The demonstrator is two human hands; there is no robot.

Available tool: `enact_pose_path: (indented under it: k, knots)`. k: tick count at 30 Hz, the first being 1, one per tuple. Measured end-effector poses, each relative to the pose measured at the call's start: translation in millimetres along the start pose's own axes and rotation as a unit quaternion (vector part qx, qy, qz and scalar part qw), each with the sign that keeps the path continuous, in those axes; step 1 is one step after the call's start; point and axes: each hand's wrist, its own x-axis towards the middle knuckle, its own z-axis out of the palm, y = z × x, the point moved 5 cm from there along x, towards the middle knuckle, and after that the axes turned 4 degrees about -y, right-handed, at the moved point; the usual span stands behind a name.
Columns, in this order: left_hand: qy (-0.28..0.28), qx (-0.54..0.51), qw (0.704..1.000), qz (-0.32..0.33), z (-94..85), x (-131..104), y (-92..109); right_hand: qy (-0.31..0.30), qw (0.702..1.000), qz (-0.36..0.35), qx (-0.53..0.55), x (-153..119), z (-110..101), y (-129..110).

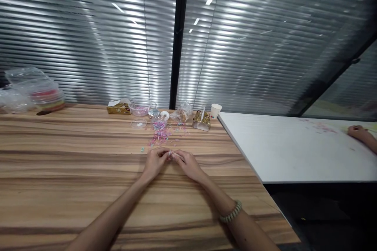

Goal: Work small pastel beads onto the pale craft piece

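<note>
My left hand [155,162] and my right hand [188,164] meet at the fingertips over the wooden table [73,172]. Between the fingertips they pinch a tiny pale piece [170,153], too small to make out. Just beyond the hands lies a scatter of small pink, purple and light blue pieces [160,135]. A beaded bracelet [231,212] circles my right wrist.
At the table's far edge stand a clear bowl [140,108], a small clear lid [138,124], a gold box [118,108], crumpled wrappers [201,120] and a paper cup [215,110]. Clear stacked containers [44,94] sit far left. Another person's hand [357,131] rests on the white table [288,149] at right.
</note>
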Motion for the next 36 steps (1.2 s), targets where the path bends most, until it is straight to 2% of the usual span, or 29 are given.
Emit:
enact_pose_path:
  k: [7,13,19,23,31,36]
  knots:
    - [-0.015,-0.040,0.999,-0.016,2.8,-0.3,-7.6,0.001,1.000,-0.003,0.010,0.3,-0.9,-3.0]
    - [-0.032,-0.113,0.990,-0.074,8.3,-3.1,-10.8,-0.006,1.000,0.005,-0.014,0.9,-0.8,-0.7]
    - [-0.041,-0.129,0.986,-0.100,10.4,-3.3,-15.3,-0.003,0.999,-0.003,-0.034,0.5,0.0,1.4]
    - [-0.042,-0.100,0.990,-0.088,9.5,-2.9,-16.4,-0.003,0.999,0.000,-0.047,0.3,0.0,2.1]
    - [-0.045,-0.004,0.999,-0.014,6.9,-2.7,-3.1,-0.003,0.997,-0.006,-0.083,-0.6,2.3,6.5]
    - [-0.026,0.042,0.999,-0.005,4.8,-3.6,-1.6,-0.021,0.993,0.014,-0.112,-0.9,5.1,9.3]
